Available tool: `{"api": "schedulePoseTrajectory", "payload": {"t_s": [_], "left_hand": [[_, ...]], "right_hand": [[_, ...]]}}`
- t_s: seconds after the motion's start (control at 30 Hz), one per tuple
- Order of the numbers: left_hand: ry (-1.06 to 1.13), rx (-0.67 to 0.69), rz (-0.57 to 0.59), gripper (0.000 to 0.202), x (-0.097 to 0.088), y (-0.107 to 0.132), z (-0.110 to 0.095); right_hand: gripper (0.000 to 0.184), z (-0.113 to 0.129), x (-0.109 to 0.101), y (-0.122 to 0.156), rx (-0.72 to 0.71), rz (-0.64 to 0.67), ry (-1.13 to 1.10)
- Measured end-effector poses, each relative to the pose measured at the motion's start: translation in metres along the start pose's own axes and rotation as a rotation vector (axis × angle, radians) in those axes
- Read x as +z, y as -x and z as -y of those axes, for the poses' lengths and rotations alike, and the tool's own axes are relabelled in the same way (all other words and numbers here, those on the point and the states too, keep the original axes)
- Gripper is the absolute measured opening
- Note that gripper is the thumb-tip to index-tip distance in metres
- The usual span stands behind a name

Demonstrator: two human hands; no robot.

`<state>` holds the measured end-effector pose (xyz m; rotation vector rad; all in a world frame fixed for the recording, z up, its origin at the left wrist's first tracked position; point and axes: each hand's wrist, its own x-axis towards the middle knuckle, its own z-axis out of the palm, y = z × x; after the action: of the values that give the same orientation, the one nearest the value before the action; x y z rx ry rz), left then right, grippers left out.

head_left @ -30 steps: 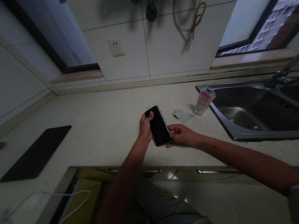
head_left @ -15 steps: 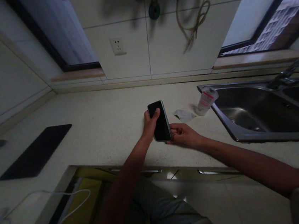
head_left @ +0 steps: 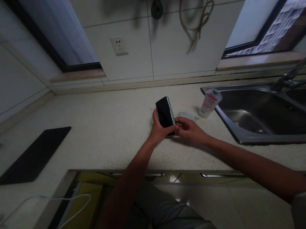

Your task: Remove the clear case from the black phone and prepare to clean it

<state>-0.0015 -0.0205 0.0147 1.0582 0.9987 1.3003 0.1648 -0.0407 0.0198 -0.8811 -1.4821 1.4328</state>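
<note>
A smartphone [head_left: 164, 111] with a dark screen and a pale edge is held tilted above the counter. My left hand [head_left: 158, 129] grips it from the left and below, its thumb lying across the lower end of the screen. At the phone's lower right edge, the bent fingers of my right hand [head_left: 188, 128] close on the rim, close to the left thumb. Whether those fingertips pinch anything else is hidden. Just beyond the right hand lies a small pale sheet [head_left: 187, 116], and next to it stands a clear plastic cup [head_left: 209, 103] with pink print.
A steel sink [head_left: 271, 113] with a tap [head_left: 288, 78] is set into the counter at right. On the left lies a black flat mat [head_left: 33, 156]. A white cable [head_left: 66, 198] hangs over the counter's front edge. A wall socket [head_left: 119, 46] is behind.
The phone has shifted slightly up and right with both hands. My left thumb has slid from the upper screen to its lower end, near the right fingers.
</note>
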Motion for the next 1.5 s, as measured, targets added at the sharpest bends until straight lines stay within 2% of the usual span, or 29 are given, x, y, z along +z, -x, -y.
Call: {"api": "schedulePoseTrajectory", "payload": {"t_s": [0.1, 0.27, 0.4, 0.57, 0.7, 0.8, 0.93, 1.13, 1.3, 1.4, 1.5], "left_hand": [[-0.025, -0.011, 0.137, 0.131, -0.002, 0.0, 0.003], [-0.065, 0.018, 0.211, 0.14, -0.004, 0.0, 0.004], [-0.029, -0.011, 0.293, 0.14, -0.002, 0.003, -0.001], [-0.066, -0.004, 0.281, 0.14, 0.004, 0.008, -0.011], [-0.042, 0.006, 0.211, 0.137, 0.008, 0.011, -0.016], [0.06, -0.1, 0.12, 0.123, 0.008, 0.01, -0.016], [0.299, -0.266, 0.034, 0.086, 0.005, 0.006, -0.017], [0.414, -0.433, 0.1, 0.039, 0.004, 0.003, -0.022], [0.401, -0.459, 0.131, 0.029, 0.001, 0.0, -0.02], [0.392, -0.439, 0.214, 0.032, -0.002, 0.0, -0.019], [0.398, -0.405, 0.303, 0.036, -0.004, 0.0, -0.016]], "right_hand": [[0.04, -0.003, 0.001, 0.0, 0.025, 0.025, 0.006], [0.039, -0.009, 0.004, 0.002, 0.001, 0.009, 0.099], [0.035, -0.007, 0.008, 0.003, -0.086, -0.049, 0.327], [0.037, -0.001, 0.009, 0.008, -0.211, -0.073, 0.766], [0.043, 0.001, 0.011, 0.01, -0.248, -0.077, 0.968], [0.047, 0.002, 0.012, 0.011, -0.298, -0.097, 0.974], [0.047, 0.005, 0.015, 0.01, -0.318, -0.099, 0.875], [0.033, 0.008, 0.019, 0.009, -0.215, -0.077, 1.044], [0.031, 0.013, 0.021, 0.006, -0.172, -0.042, 1.172], [0.036, 0.016, 0.016, 0.005, -0.206, 0.037, 1.129], [0.043, 0.019, 0.01, 0.005, -0.238, 0.054, 1.069]]}}
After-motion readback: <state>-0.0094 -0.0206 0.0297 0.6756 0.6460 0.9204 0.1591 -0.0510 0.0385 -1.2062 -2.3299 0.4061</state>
